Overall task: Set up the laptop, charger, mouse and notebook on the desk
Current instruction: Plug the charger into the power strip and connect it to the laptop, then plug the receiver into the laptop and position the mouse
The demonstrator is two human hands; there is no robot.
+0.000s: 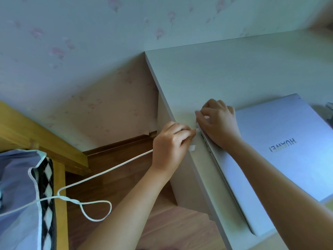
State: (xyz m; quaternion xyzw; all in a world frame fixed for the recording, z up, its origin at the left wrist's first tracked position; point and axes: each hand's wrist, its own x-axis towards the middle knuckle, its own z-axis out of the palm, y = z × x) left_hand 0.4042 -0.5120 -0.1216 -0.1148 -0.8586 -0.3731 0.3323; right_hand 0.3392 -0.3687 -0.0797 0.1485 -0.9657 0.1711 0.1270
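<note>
A closed silver laptop point(281, 150) lies on the white desk point(216, 73), its left side close to the desk's left edge. My left hand point(171, 143) pinches the plug end of the white charger cable point(108, 170) right at the laptop's left side, near its far corner. The cable runs from that hand down and left over the floor, with a knot and a loop. My right hand point(219, 121) presses down on the laptop's far left corner, fingers curled. Mouse and notebook are out of sight.
A wooden bed frame point(59, 152) with grey bedding point(18, 195) and a black-and-white diamond-pattern cloth stands at the left. Brown wooden floor lies between bed and desk. Flowered wallpaper point(72, 42) covers the wall behind. A blurred dark object point(328, 110) sits at the right edge.
</note>
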